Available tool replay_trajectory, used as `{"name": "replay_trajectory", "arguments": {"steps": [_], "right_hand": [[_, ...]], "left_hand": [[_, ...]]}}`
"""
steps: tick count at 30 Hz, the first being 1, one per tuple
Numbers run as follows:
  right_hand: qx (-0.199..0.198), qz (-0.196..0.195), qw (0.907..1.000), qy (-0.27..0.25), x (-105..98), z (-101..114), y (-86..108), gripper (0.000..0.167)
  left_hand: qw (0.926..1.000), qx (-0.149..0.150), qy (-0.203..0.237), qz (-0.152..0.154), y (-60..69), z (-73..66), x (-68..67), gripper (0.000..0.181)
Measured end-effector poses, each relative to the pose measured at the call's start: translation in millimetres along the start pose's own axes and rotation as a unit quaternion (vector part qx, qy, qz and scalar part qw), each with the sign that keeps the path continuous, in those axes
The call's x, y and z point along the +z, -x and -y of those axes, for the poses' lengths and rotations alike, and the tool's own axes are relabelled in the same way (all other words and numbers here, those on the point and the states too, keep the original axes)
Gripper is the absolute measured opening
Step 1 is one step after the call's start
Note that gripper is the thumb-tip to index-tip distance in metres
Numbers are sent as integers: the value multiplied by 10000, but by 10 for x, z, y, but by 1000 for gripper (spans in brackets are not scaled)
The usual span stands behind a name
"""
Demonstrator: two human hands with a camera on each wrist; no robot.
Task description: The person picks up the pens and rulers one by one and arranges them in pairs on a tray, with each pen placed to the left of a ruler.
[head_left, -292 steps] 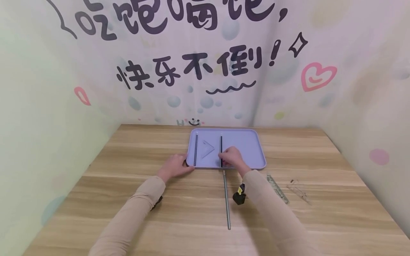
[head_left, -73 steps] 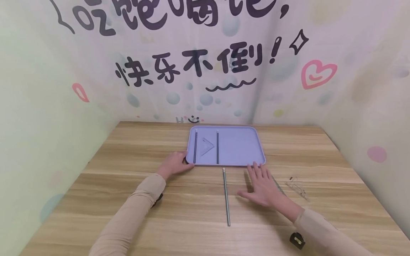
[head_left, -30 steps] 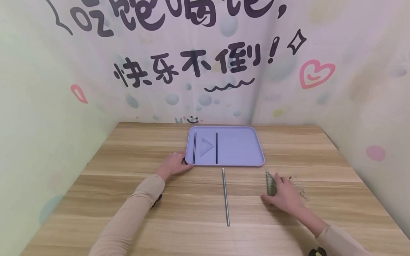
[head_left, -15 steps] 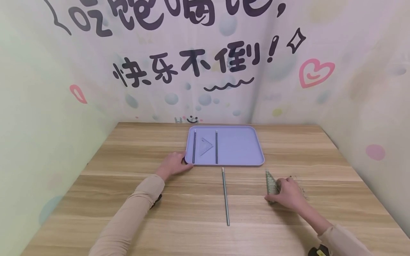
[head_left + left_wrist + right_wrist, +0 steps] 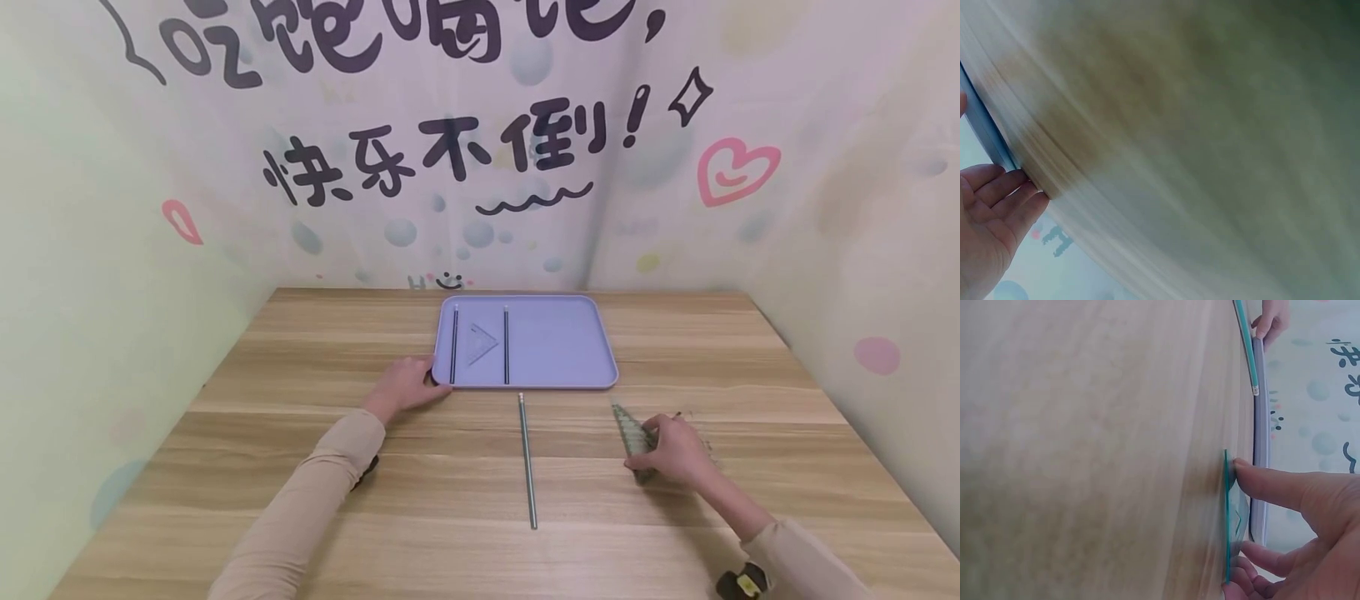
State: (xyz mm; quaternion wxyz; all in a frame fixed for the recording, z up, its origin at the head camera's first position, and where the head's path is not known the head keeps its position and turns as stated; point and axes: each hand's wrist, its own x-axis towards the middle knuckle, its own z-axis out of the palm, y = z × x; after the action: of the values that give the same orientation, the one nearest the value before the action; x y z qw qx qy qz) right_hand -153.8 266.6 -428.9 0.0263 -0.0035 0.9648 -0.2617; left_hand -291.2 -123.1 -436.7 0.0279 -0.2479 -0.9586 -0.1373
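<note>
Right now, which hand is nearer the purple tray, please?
The left hand, touching the tray at its near left corner; the right hand is apart, off the tray's near right corner.

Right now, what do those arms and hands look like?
The left hand and right hand are a person's, ungloved. The left sleeve and right sleeve are long, plain and beige. The left device, mostly hidden, is black; the right device is black with a yellow patch. No cables show.

Wood-grain table (image 5: 450,483), pale bubble-print backdrop (image 5: 352,254) behind the table, black Chinese lettering (image 5: 454,148) above it, pink heart (image 5: 703,179) above its right half, greenish wall (image 5: 82,275) to its left.
</note>
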Motion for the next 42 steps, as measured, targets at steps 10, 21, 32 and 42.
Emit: {"name": "replay_trajectory", "arguments": {"steps": [10,21,32,42], "right_hand": [[434,473,9960,-623,-40,-26,-72,57],[230,792,9866,-1406,-154,-124,-78,43],[352,1458,9681,-2009,-214,-198,-58,30],[659,1874,9407,-2749,-232,-222,-67,32]], "left_hand": [[10000,8,22,17,9,10,4,44],[9999,-83,89,123,5,-13,-17,46],[10000,-22,73,53,1,8,1,45],[9999,-39,69,117,2,15,-1,45]]}}
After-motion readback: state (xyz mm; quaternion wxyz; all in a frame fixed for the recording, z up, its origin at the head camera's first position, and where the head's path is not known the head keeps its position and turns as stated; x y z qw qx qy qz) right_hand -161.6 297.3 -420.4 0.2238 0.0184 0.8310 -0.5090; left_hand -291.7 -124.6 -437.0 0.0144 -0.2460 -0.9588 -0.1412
